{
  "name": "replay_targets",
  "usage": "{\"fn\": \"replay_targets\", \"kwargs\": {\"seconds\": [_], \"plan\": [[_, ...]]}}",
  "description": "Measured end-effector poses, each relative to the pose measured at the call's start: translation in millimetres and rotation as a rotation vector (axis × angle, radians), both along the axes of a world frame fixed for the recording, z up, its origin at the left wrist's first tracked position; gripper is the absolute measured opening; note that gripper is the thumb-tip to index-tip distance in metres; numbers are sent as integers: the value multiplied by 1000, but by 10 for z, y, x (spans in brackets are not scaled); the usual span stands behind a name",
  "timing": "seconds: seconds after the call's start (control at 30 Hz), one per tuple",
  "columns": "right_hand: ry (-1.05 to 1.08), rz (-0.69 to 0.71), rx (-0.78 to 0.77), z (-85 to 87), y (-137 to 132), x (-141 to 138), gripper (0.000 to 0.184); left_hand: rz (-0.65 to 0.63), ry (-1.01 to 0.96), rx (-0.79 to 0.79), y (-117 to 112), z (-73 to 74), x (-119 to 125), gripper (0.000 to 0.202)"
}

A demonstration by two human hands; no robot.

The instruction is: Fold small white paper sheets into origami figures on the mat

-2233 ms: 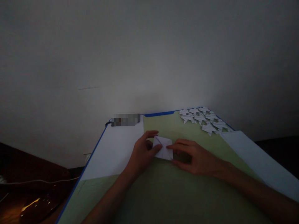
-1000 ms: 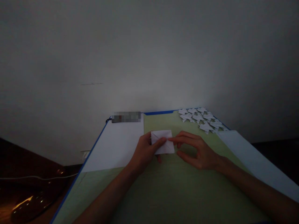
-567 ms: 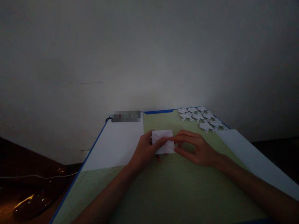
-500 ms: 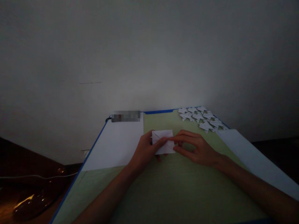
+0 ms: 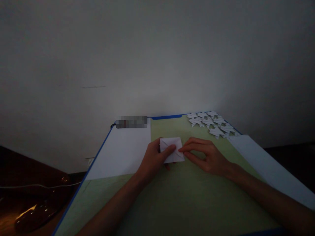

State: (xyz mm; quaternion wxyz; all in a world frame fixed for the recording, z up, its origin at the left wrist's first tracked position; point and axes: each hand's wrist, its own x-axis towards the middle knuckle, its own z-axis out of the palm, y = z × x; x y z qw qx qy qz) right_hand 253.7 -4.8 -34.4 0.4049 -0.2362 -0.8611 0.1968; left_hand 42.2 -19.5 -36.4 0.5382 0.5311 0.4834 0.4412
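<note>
A small white folded paper point(image 5: 172, 149) with diagonal creases is held just over the green table top point(image 5: 177, 196). My left hand point(image 5: 154, 159) grips its left side, thumb on top and fingers curled underneath. At the paper's right corner my right hand point(image 5: 206, 157) pinches with thumb and forefinger, the other fingers loosely curled beside it. Both forearms reach in from the bottom edge.
Several small white folded paper pieces point(image 5: 211, 124) lie in a cluster at the far right corner. A white sheet point(image 5: 120, 154) lies on the left, another white sheet point(image 5: 265, 167) along the right edge. The table has a blue rim point(image 5: 167, 116) against a pale wall.
The paper has been lifted and turned from a tilted flat position to a squarer one. My right hand moved from lying beside it to pinching its right corner.
</note>
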Motion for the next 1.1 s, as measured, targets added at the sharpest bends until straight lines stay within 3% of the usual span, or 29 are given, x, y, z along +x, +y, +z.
{"fn": "replay_targets", "kwargs": {"seconds": [0.13,0.33,0.53,0.7,0.83,0.97,1.1], "plan": [[5,15,12,-4,-3,10,28,19,-4,-3,8,-22,4,36],[15,-22,1,-74,76,10,16,-3,-91,28,0,0,-8,36],[112,-118,-144,-60,89,-45,6,-19,-71,19,-28,53,-12,34],[185,-157,-337,-51,83,-86,12,-29,-97,28,-45,70,18,48],[247,-166,-483,-61,73,-107,17,-32,-78,22,-58,75,35,40],[345,-159,-486,-75,73,-127,21,-48,-3,96,-55,84,42,31],[291,-179,-448,-78,63,-126,20,-4,93,218,-38,99,39,29]]}}
